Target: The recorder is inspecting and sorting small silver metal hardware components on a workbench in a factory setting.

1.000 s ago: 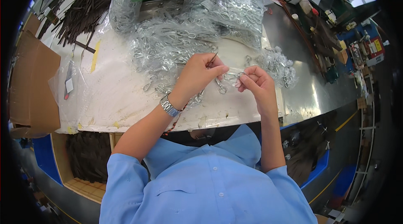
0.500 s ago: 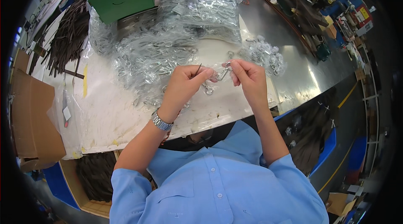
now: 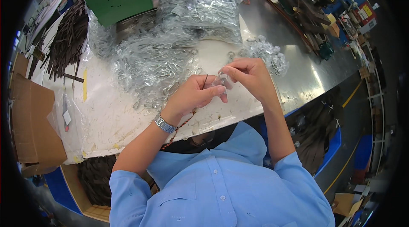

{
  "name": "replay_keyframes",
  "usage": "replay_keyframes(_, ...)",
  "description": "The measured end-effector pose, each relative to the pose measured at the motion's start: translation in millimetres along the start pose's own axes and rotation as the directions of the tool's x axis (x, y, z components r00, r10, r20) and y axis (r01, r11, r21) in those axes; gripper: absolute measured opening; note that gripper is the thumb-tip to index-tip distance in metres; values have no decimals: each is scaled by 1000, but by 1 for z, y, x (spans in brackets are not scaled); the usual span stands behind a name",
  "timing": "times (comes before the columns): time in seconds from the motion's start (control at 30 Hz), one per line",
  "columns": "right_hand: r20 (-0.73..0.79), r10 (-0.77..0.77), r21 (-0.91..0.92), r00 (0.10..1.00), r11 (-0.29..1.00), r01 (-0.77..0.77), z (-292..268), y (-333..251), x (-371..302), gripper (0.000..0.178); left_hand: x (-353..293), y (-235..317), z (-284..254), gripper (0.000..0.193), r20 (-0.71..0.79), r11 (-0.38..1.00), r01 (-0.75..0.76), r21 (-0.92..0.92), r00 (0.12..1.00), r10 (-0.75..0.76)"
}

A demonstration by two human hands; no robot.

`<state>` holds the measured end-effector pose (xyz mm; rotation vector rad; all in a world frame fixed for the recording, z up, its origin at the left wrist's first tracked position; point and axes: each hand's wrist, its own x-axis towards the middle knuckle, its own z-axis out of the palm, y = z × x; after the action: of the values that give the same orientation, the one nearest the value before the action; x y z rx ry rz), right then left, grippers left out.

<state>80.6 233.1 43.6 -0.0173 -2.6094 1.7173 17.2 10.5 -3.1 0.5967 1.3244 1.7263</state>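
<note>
The R hand [image 3: 254, 78] pinches, w/ thumb and index, the upper end of a metal snap hook [image 3: 223, 76]; the L hand [image 3: 189, 95] grasps its lower part, so the hook is btw both hands. A thin dark pointed tool [image 3: 206, 79] sticks up from L hand; exact kind I cannot tell. Beyond L hand lies a pile of plastic-wrapped hooks [image 3: 147, 63]; just beyond R hand, crumpled clear plastic [image 3: 268, 54].

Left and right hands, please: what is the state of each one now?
Left hand: closed, holding a thin dark object; its full grip cannot be told.
Right hand: closed, pinching a small metal clip.
</note>
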Motion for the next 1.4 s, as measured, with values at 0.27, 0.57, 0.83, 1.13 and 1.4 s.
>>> replay_keyframes(0.27,-289,-6,291,957,952,94,48,10,-18,23,1,-2,3,23,-164,998,-57,21,985,59)
replay_keyframes(0.57,-400,-31,218,916,968,128,44,7,-11,22,-1,-3,4,16,-109,998,38,-54,993,-43)
replay_keyframes(0.83,-412,-148,163,899,959,233,57,22,-17,24,2,-5,5,23,-73,995,-30,-97,997,23)
replay_keyframes(1.13,-279,-79,86,957,991,107,41,1,-17,21,1,-9,1,26,-31,996,-24,-83,999,22)
replay_keyframes(1.4,-292,-47,213,955,971,113,40,1,-13,21,-1,-5,4,26,-19,991,17,-133,1000,-20)
